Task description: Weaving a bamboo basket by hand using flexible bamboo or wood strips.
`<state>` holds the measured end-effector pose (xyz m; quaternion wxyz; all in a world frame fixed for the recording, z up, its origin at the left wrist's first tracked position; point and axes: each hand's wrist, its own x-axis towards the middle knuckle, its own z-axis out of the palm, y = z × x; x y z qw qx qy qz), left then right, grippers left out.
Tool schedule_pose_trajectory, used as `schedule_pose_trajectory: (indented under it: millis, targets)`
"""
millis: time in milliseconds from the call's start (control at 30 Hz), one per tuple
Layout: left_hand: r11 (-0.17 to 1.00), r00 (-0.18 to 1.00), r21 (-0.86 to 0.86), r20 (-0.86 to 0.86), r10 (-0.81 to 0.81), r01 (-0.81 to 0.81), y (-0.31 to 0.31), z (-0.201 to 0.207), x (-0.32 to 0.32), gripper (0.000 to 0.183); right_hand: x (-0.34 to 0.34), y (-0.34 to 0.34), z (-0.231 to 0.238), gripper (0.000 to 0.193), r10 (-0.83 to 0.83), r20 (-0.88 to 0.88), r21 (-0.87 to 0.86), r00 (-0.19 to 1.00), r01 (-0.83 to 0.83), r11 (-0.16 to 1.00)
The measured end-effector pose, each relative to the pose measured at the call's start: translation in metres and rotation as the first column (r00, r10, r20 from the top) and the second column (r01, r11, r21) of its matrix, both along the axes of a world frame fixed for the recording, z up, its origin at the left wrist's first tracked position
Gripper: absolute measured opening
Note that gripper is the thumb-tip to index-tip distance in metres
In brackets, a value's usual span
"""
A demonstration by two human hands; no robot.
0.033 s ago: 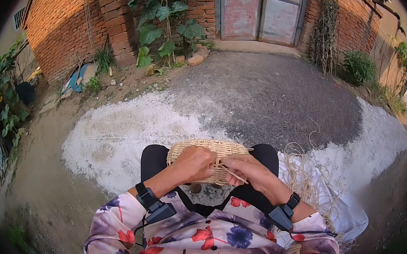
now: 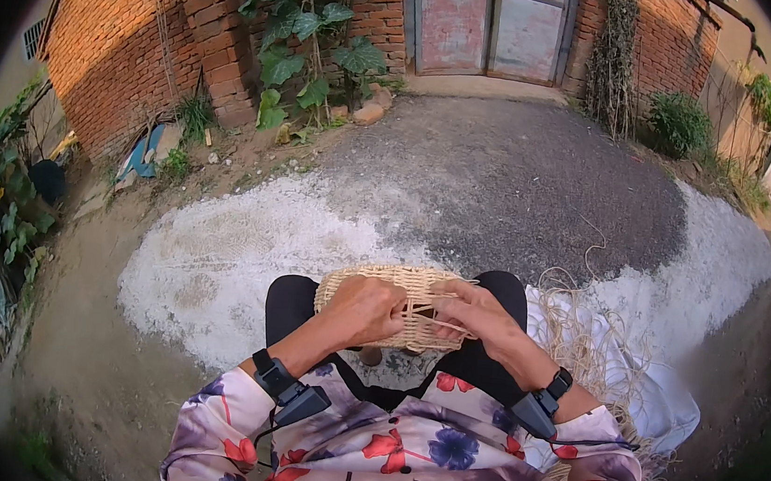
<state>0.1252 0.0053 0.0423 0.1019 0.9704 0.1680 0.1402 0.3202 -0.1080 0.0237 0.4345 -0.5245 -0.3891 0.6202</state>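
Note:
A pale woven straw basket (image 2: pixel 382 276), with a rounded oblong outline, rests across my lap between my knees. Curled over its middle, my left hand (image 2: pixel 362 309) is closed and grips the weave. My right hand (image 2: pixel 482 318) lies on the basket's right part, its fingers bent around a thin straw strand (image 2: pixel 422 316). That strand stretches across the small gap between the two hands. My fingertips partly cover the weave there, so where the strand enters it is hard to make out.
Loose straw strands (image 2: pixel 574 326) lie tangled on a white cloth (image 2: pixel 654 410) to my right. Ahead, grey gravel (image 2: pixel 523 180) runs up to a worn metal double door (image 2: pixel 493 26). A brick wall (image 2: pixel 114 52) and a leafy climbing plant (image 2: pixel 307 26) stand at the far left.
My right hand has shifted slightly up, its fingers more spread over the basket. The strand now shows between my hands, rather than sticking out below the right fingers. My left hand stays nearly still.

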Motion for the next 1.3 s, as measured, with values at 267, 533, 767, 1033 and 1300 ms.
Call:
schedule_pose_trajectory:
  millis: [267,533,767,1033,1300]
  targets:
    - [0.357,0.96,-0.933,0.134,0.244,0.04,-0.008,-0.003,-0.031,0.005,0.031,-0.028,-0.055,0.014,-0.468,0.144,0.225,0.872,0.432,0.873]
    - [0.715,0.692,-0.547,0.306,0.654,-0.435,0.019,0.003,-0.097,0.012,0.021,-0.035,-0.064,0.012,-0.426,0.555,0.375,0.715,0.243,0.895]
    - [0.486,0.425,-0.848,0.528,0.735,0.212,0.004,-0.019,-0.069,0.019,0.003,-0.024,-0.066,0.013,-0.448,0.754,0.43,0.48,0.154,0.889]
    - [0.108,0.654,-0.928,0.33,0.68,0.356,0.02,-0.021,-0.094,0.028,0.039,-0.041,-0.056,0.011,-0.434,-0.12,0.198,0.893,0.45,0.871]
    - [0.15,0.904,-0.959,-0.164,0.396,-0.24,0.044,-0.005,-0.201,0.035,0.117,-0.084,-0.062,0.003,-0.576,-0.198,0.198,0.793,0.608,0.769]
